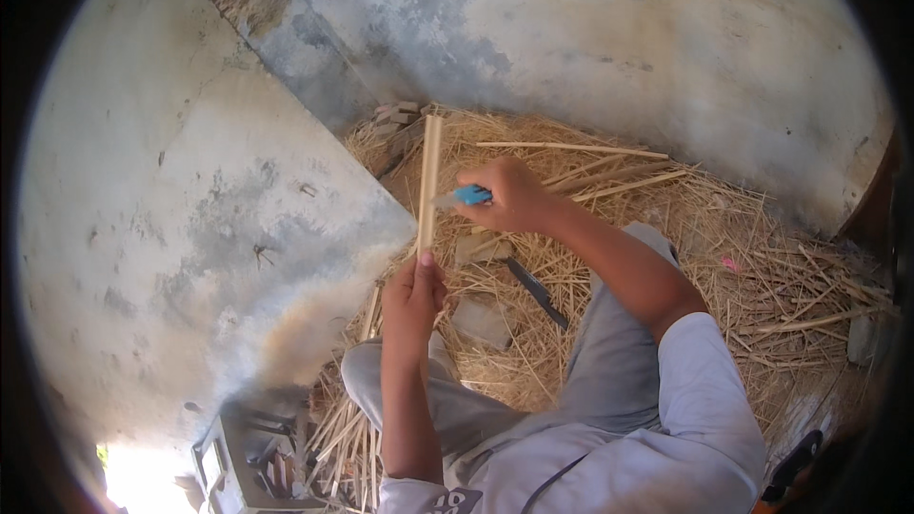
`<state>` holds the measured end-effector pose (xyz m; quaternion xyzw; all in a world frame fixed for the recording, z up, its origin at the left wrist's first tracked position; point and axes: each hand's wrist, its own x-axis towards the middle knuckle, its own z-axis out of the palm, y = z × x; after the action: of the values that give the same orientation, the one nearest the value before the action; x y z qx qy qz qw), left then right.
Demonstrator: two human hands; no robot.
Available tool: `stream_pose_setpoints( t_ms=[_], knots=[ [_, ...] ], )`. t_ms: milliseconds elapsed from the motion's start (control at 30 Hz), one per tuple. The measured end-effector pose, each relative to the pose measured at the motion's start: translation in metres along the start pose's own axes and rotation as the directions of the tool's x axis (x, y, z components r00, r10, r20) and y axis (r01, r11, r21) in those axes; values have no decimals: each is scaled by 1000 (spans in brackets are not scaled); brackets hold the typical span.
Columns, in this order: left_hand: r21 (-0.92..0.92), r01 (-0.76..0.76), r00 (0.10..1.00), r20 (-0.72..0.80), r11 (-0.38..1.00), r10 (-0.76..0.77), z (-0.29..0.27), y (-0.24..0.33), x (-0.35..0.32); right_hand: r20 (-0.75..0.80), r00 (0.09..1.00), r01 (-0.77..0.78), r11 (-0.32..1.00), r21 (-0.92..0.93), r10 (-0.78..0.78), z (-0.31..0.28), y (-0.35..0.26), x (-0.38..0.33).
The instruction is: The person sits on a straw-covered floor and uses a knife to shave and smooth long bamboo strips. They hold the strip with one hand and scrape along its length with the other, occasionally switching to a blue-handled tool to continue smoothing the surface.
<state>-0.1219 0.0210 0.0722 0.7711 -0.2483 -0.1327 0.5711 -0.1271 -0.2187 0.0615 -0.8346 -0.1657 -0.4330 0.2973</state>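
My left hand is closed round the lower end of a pale split bamboo strip, which stands out away from me, nearly upright in the view. From the right, my right hand grips the blue handle of a small knife. Its short blade points left and meets or lies very near the strip's edge; I cannot tell if it touches. A dark, long blade-like tool lies on the shavings between my legs, below both hands.
Straw-like shavings cover the ground, with longer strips at the back. Stained walls rise to the left and behind. A grey box-like frame holding pieces stands at lower left. Flat stones lie before me.
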Motion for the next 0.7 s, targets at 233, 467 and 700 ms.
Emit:
stream_pose_setpoints(
  t_ms=[233,467,700],
  knots=[
    [92,-46,994,-97,995,55,7,0,-6,-83,990,-138,906,-400,114,21,3,-4],
    [376,-54,962,-230,925,150,38,12,3,-90,948,-308,817,-487,304,22,20,6],
    [284,-84,953,-258,955,160,47,15,15,-182,922,-386,788,-480,341,23,25,13]
  ],
)
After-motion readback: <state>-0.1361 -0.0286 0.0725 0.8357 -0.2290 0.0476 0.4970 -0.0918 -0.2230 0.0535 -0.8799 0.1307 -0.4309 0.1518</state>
